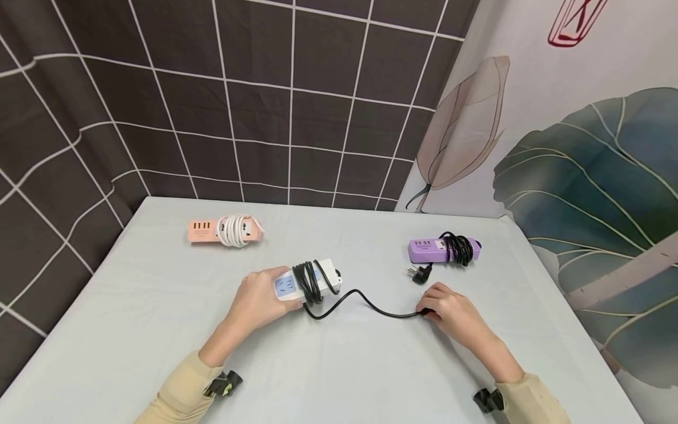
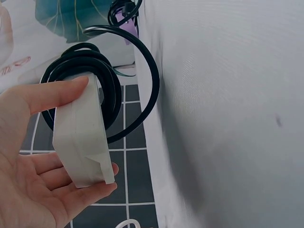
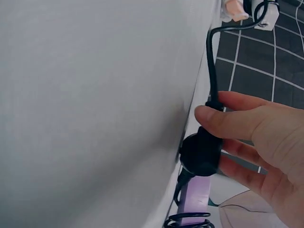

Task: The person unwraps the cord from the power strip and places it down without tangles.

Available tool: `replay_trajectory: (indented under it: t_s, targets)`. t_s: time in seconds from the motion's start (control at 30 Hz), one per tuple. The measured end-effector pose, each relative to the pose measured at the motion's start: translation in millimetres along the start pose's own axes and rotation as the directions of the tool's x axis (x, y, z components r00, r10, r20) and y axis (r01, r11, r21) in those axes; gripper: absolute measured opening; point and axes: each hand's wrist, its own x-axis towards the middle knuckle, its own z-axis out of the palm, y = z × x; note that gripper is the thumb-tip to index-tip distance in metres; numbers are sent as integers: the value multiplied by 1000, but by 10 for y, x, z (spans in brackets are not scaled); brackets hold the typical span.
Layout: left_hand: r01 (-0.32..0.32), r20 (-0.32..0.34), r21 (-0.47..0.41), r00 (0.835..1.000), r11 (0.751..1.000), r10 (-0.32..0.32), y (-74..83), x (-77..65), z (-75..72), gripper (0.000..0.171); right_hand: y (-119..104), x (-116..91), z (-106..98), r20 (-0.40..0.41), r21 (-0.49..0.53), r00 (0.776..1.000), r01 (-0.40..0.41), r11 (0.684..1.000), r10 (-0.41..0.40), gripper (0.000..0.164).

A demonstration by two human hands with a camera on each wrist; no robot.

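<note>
Small markings can be seen on the light-blue socket panel (image 1: 285, 285) of a white rectangular plastic power strip (image 1: 331, 271), but they are too small to be read. A red outlined mark (image 1: 576, 23), cut off by the upper edge of the head view, is printed on the pale fabric backdrop with large leaf shapes (image 1: 588, 194); its strokes cannot be read either.

At the back left of the white cloth-covered table (image 1: 339, 371), a peach plastic power strip (image 1: 202, 232) is wrapped in a white cord (image 1: 231, 231). At the back right, a purple plastic power strip (image 1: 428, 252) is wound with a black cord, its black plug with metal pins (image 1: 422, 274) lying just beyond the right hand (image 1: 457, 315). A dark curtain with white grid lines (image 1: 259, 112) is hung behind.

The white strip is gripped at its left end, slightly tilted, between the thumb and fingers of the left hand (image 1: 258, 298), near the middle of the table. Loops of black cable (image 1: 307, 282) are wound around it, and a slack, curving length is led rightward to a black rounded plug (image 3: 202, 152), which is pinched between the right thumb and fingers. Both arms are extended forward in beige sleeves (image 1: 182, 386)
</note>
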Motion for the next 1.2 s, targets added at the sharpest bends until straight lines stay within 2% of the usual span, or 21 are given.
replay_trajectory:
  t_s: [0.17,0.63,1.0,1.2]
  targets:
    - [-3,1,-1,1000,1000,3,-3,-4,10,65,-25,-5,-13,51,-5,999,-5,1000,5,39]
    - [3,5,-3,1000,1000,-3,14,-7,17,65,-98,35,-69,123,7,991,-57,998,56,35]
    - [0,6,-1,1000,1000,0,29,-4,19,66,-157,144,-44,82,-9,996,-38,999,38,26]
    - [0,7,-3,1000,1000,0,32,0,21,66,-197,247,-27,33,7,998,-45,999,45,24]
